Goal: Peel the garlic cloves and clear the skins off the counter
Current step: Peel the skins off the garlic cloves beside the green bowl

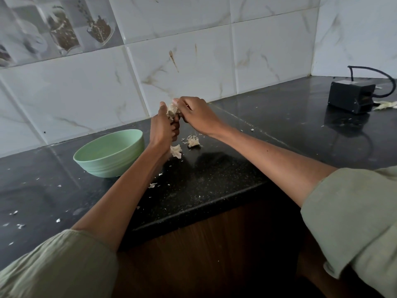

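Note:
Both hands meet above the black counter [214, 181], near the tiled wall. My left hand [164, 129] grips a pale piece of garlic [171, 110] with papery skin on it. My right hand [196, 114] pinches the top of that same garlic with its fingertips. Below the hands two clumps of garlic skin lie on the counter, one clump [193, 141] under my right wrist and another clump [176, 150] beside my left wrist. Small skin flakes [152, 185] are scattered over the counter.
A light green bowl [111, 155] stands on the counter left of my left hand; its inside looks bare. A black box with a cable [352, 96] sits at the far right, with pale skins [385, 104] beside it. The counter's front edge runs under my forearms.

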Action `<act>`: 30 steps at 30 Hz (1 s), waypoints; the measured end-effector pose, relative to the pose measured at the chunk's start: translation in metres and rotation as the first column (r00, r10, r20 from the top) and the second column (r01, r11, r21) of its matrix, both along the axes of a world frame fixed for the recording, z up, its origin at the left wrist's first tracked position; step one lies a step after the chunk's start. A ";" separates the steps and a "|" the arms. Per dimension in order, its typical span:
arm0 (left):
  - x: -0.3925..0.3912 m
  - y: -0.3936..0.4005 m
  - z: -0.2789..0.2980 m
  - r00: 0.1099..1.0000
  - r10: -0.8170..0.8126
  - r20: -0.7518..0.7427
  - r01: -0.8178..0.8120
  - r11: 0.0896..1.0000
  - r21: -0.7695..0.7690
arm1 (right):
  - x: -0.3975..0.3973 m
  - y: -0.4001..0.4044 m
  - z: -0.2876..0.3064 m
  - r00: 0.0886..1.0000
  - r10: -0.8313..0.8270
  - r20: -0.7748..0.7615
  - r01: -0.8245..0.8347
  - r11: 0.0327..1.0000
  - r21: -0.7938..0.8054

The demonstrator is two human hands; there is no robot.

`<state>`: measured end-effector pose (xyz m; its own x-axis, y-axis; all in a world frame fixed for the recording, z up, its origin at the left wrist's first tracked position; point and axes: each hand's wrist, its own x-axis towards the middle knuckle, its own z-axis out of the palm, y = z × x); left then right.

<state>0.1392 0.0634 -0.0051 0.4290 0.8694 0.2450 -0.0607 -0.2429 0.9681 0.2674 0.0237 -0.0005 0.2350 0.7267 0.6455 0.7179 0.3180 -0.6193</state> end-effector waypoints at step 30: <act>0.007 0.018 -0.016 0.938 0.287 -0.193 -0.176 0.877 0.446 | 0.002 -0.001 0.001 0.994 0.093 -0.059 -0.104 0.970 -0.220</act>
<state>0.1462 0.0816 -0.0211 0.3222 0.7915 0.5194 0.2741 -0.6031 0.7491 0.2691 0.0223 0.0006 0.1820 0.8720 0.4544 0.6574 0.2357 -0.7157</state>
